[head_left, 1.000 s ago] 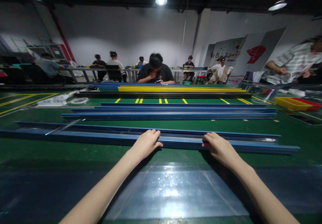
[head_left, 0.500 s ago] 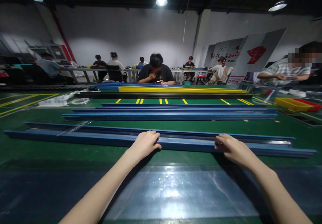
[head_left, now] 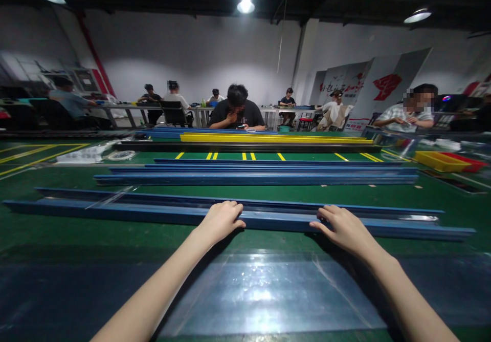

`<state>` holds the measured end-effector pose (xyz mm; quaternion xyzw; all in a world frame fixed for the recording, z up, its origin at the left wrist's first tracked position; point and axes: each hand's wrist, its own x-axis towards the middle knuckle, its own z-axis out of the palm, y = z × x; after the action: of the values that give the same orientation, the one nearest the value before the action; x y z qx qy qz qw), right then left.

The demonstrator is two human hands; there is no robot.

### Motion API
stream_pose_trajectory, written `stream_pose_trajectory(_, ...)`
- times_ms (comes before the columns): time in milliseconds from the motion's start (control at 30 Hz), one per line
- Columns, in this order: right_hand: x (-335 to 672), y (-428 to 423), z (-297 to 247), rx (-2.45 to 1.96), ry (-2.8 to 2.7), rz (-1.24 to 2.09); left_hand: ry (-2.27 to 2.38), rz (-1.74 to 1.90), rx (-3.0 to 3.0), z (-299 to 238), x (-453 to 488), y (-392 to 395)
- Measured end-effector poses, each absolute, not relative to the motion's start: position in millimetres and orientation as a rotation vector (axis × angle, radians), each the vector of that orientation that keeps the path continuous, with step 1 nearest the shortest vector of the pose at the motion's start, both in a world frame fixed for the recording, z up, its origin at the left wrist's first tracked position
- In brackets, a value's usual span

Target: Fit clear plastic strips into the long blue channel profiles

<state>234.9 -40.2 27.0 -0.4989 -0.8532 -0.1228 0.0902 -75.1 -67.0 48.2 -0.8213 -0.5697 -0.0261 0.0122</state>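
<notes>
A long blue U-shaped plastic channel (head_left: 276, 221) lies across the table in front of me, its open side up. My left hand (head_left: 222, 218) is closed over its near wall, thumb on the front face and fingers bent inside. Farther right, my right hand (head_left: 339, 223) grips that same wall, its thumb in front and its curled fingertips partly hidden behind the edge. A thin clear strip (head_left: 111, 197) lies across the channel's left part. Nearer to me, beneath my forearms, a wide clear plastic sheet (head_left: 245, 301) reflects the lamp light.
Beyond lie more blue channels (head_left: 253, 179), a black bar (head_left: 245, 147) and a yellow channel (head_left: 276, 137) on the green tabletop (head_left: 245, 191). A clear coil (head_left: 121, 155) is at left, yellow and red bins (head_left: 441, 162) at right. A person (head_left: 238, 111) sits opposite; several others sit farther off.
My right hand has slid left along the near wall, and its thumb now shows farther out in front. My left hand stays put. The view has shifted slightly.
</notes>
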Motion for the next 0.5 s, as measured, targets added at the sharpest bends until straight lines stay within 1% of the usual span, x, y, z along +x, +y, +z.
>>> stream_pose_trajectory(200,212.2,-46.2,30.0,-1.284,-2.541,-0.089,-1.778,-0.069,-2.551,47.3,-76.3,-67.4)
stream_pose_trajectory(500,176.6,-49.0,18.9,-1.165,-2.494,-0.026,-1.812,-0.122,-2.571,46.6,-75.4,-65.5)
